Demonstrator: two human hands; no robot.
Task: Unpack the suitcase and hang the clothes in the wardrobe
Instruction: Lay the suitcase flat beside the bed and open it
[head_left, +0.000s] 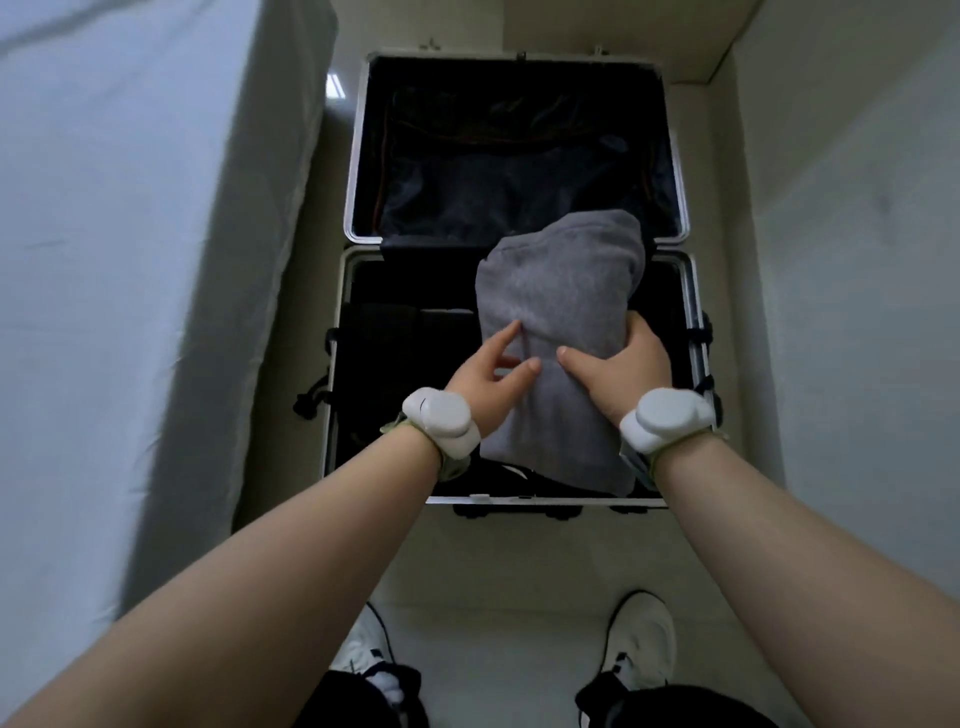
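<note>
A black suitcase with a silver frame (693, 312) lies open on the floor in front of me. A folded grey garment (561, 291) is held above its near half. My right hand (623, 371) grips the garment's right edge, thumb on top and fingers hidden underneath. My left hand (488, 374) touches the garment's left side with forefinger and thumb spread; its other fingers are hidden. Dark clothes (410, 332) lie in the near half, hard to tell apart. The far half (519, 156) has a dark mesh lining.
A bed with a pale blue sheet (130, 260) runs along the left. A white wall (857, 260) closes the right side. The suitcase fills the narrow floor strip between them. My white shoes (641, 639) stand on the pale floor just before the suitcase.
</note>
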